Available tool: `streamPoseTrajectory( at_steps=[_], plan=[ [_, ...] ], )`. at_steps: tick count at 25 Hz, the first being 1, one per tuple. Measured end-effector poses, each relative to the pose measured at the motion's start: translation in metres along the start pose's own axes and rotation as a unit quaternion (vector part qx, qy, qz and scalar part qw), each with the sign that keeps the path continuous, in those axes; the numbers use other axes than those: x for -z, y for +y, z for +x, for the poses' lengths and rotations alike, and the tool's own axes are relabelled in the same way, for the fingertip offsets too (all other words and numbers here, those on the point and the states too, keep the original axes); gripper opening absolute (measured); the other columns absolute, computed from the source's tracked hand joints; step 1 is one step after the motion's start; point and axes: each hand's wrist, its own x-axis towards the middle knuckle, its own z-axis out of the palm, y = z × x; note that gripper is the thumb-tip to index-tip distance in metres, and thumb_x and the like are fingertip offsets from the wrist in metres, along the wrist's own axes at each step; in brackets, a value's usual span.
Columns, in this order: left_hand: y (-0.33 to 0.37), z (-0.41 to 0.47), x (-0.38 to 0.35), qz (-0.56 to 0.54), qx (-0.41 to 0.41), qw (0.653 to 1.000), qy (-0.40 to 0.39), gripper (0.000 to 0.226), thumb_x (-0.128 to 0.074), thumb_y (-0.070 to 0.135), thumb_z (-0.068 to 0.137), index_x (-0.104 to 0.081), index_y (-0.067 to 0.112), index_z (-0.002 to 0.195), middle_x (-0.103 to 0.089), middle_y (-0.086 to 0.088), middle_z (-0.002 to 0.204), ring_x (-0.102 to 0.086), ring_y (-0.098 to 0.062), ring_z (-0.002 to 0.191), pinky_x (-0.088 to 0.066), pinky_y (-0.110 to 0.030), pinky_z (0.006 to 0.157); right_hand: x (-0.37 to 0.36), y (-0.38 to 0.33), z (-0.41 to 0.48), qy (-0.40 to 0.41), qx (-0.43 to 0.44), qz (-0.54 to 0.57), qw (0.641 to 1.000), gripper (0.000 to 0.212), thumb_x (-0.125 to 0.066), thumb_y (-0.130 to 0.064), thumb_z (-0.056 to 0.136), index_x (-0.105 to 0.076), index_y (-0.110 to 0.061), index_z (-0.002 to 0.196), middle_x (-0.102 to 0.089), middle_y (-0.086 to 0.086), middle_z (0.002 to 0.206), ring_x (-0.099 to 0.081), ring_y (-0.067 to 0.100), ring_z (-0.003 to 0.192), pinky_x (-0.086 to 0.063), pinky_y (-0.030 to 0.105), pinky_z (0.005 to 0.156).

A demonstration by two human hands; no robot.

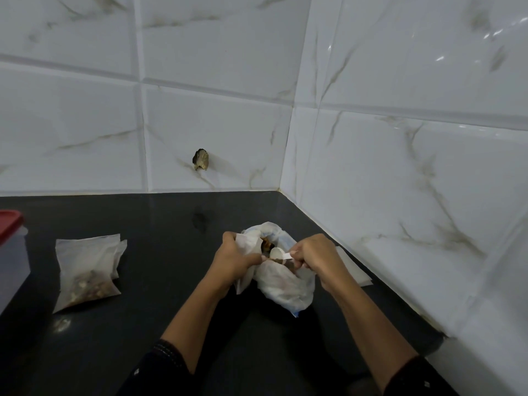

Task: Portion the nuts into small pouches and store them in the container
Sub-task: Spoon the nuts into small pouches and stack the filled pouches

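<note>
While gripping a small pouch (pixel 244 243) in curled left fingers (pixel 251 259), spooning nuts (pixel 266 243) at centre.
Pinching a white spoon (pixel 276 253) over the bag (pixel 285 290) in right fingers (pixel 299 253), with filled pouches (pixel 85 270) at frame left beside the container (pixel 11 252).

Dim, glare on right wall tiles (pixel 440 58), wide-angle edge bending

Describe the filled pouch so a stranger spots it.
On the black counter, look left to the red-lidded container. Just right of it lies the filled pouch: translucent white with brown nuts at the bottom, unlike the empty pouches by the right wall.
</note>
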Motion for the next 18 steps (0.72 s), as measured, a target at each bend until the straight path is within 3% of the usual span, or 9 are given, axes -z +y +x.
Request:
streamPoseTrajectory(
  at_steps=[2,4,5,7,9,11,14,18],
  plan=[
    [0.001,0.001,0.002,0.031,-0.002,1.000,-0.004,0.049,-0.070,0.014,0.078,-0.032,0.017,0.109,-0.047,-0.006,0.114,-0.052,-0.022,0.105,-0.050,-0.038,0.088,0.003,0.002,-0.002,0.054,0.083,-0.107,0.989,0.028,-0.044,-0.004,0.085,-0.068,0.003,0.099,-0.067,0.018,0.094,-0.059,0.026,0.077,-0.050,0.036,0.074],
    [0.004,0.002,0.004,0.079,0.001,0.997,0.000,0.052,-0.070,0.017,0.077,-0.031,0.018,0.110,-0.046,-0.003,0.110,-0.052,-0.023,0.104,-0.049,-0.042,0.092,0.001,-0.003,-0.013,0.058,0.143,-0.245,0.957,0.031,-0.040,-0.004,0.081,-0.068,-0.001,0.095,-0.064,0.013,0.092,-0.053,0.022,0.070,-0.044,0.030,0.060],
    [0.005,0.002,0.003,0.097,0.001,0.995,0.002,0.052,-0.070,0.018,0.077,-0.031,0.018,0.110,-0.046,-0.002,0.108,-0.053,-0.023,0.104,-0.049,-0.043,0.093,-0.002,-0.004,-0.017,0.050,0.158,-0.264,0.950,0.030,-0.040,-0.005,0.081,-0.066,0.000,0.093,-0.060,0.013,0.088,-0.049,0.020,0.066,-0.039,0.027,0.056],
    [0.004,0.000,0.001,0.092,-0.007,0.996,0.001,0.050,-0.070,0.018,0.078,-0.030,0.018,0.108,-0.046,-0.002,0.106,-0.052,-0.022,0.101,-0.049,-0.041,0.090,-0.011,-0.007,-0.014,0.020,0.144,-0.223,0.964,0.025,-0.040,-0.007,0.086,-0.063,0.000,0.092,-0.059,0.016,0.088,-0.050,0.021,0.070,-0.046,0.031,0.063],
    [0.002,-0.003,-0.001,0.048,-0.013,0.999,0.002,0.049,-0.070,0.016,0.078,-0.031,0.017,0.107,-0.047,-0.004,0.109,-0.052,-0.021,0.101,-0.049,-0.036,0.085,-0.013,-0.007,-0.002,0.016,0.074,-0.110,0.991,0.018,-0.044,-0.008,0.088,-0.060,0.000,0.085,-0.059,0.014,0.077,-0.053,0.023,0.072,-0.052,0.035,0.072],
    [0.000,-0.002,-0.001,0.007,-0.016,1.000,0.011,0.048,-0.070,0.013,0.078,-0.033,0.017,0.109,-0.048,-0.005,0.111,-0.053,-0.022,0.104,-0.050,-0.037,0.087,-0.007,-0.001,0.004,0.008,-0.013,0.022,1.000,0.015,-0.050,-0.003,0.086,-0.059,0.001,0.075,-0.053,0.009,0.060,-0.047,0.016,0.053,-0.046,0.026,0.052],
    [-0.002,0.000,-0.004,-0.026,-0.026,0.999,0.013,0.050,-0.070,0.012,0.078,-0.035,0.017,0.112,-0.049,0.000,0.108,-0.053,-0.021,0.106,-0.050,-0.041,0.092,-0.002,0.009,0.003,-0.004,-0.100,0.209,0.973,0.015,-0.050,0.002,0.082,-0.060,0.002,0.071,-0.051,0.007,0.047,-0.034,0.007,0.031,-0.025,0.016,0.030],
    [-0.001,0.000,-0.007,-0.066,-0.031,0.997,0.003,0.053,-0.070,0.011,0.078,-0.033,0.017,0.116,-0.048,-0.003,0.114,-0.052,-0.016,0.101,-0.050,-0.028,0.079,-0.008,0.003,0.004,-0.023,-0.060,0.126,0.990,0.018,-0.053,-0.003,0.087,-0.062,-0.003,0.072,-0.049,0.004,0.050,-0.039,0.010,0.041,-0.030,0.018,0.041]
  ],
)
